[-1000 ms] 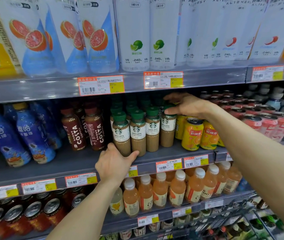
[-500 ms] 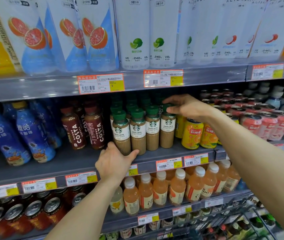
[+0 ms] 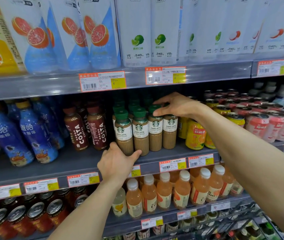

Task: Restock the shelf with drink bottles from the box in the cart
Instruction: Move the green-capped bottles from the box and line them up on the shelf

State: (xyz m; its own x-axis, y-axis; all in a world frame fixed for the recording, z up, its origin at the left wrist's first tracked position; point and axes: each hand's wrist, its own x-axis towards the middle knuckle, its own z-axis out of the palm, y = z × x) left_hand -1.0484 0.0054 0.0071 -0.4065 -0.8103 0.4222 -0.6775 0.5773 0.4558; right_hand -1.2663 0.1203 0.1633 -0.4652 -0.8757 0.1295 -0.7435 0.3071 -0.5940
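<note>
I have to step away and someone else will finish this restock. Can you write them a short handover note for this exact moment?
Left hand: at the shelf edge, fingers spread against the base of the front-left Starbucks latte bottle; not clearly gripping it.
Right hand: reaching in from above, resting on the green caps of the two right front latte bottles.
Done: four latte bottles stand in the front row between the Costa bottles and the orange cans, with more rows behind.
Left: square up the row. The cart and box are not clearly in view, so check them for remaining bottles.
</note>
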